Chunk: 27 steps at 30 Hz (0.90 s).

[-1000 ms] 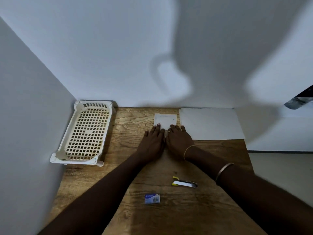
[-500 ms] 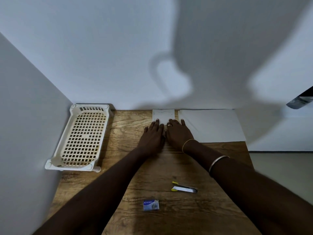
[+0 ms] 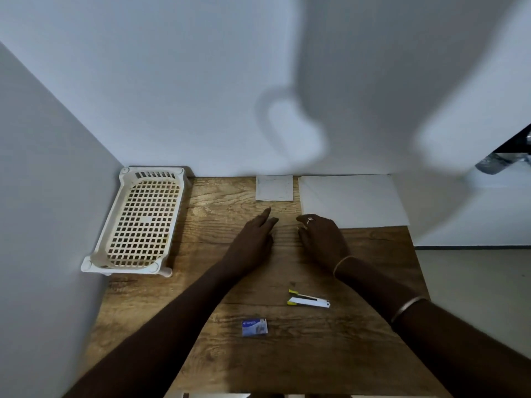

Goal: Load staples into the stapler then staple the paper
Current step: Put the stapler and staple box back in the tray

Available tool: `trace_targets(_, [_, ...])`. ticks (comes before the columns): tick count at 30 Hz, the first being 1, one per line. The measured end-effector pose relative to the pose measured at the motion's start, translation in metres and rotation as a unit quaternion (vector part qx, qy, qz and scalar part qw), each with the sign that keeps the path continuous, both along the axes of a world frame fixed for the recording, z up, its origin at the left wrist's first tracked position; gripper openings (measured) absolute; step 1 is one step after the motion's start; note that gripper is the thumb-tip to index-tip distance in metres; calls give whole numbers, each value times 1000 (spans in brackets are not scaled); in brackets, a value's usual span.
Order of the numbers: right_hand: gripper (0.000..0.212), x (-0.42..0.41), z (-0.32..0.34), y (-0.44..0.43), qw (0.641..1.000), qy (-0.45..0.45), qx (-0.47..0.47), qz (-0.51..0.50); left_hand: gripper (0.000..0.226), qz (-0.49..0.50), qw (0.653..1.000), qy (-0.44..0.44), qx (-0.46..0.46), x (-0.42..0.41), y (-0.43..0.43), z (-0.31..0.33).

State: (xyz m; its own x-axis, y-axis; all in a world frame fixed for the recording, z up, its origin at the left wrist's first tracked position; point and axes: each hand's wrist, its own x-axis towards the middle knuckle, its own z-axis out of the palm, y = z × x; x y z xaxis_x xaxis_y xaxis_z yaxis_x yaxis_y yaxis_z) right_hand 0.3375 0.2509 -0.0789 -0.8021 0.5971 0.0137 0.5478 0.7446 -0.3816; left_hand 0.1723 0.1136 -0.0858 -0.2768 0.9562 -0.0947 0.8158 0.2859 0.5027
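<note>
Lying toward the front of the table (image 3: 287,366), the stapler (image 3: 309,300) and the staple box (image 3: 254,327) are seen between the two forearms, nearer the viewer than both hands and touched by neither. The left hand (image 3: 253,239) is held with fingers straight, grasping nothing; the right hand (image 3: 321,239) is loosely curled, likewise grasping nothing. A small paper (image 3: 274,187) is set against the back wall, beyond the fingertips and apart from them. A larger sheet (image 3: 350,201) is laid beside it, its near edge close to the right hand. A white tray (image 3: 140,222) is placed along the left wall. The print on the box is too blurred to be read.
</note>
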Motion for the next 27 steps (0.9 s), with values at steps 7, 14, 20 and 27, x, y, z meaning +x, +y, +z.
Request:
trace_targets(7, [26,84,-5,-63,997,30,-58,-27,35,-21,997,-71,22,53,-66,7])
trace_targets(14, [44,114,-17,-103,997,-59,-38,30,67,-87,994,-52,-33,90,-90,-3])
trace_targets(20, [36,116,-17,-118,998,-61,-22,-16,51,-91,995,24,-17,100,-83,-1])
trace_targets(27, [25,111,-9,-123,996,-8,-74,-42,33,-74,997,11,4,97,-83,5])
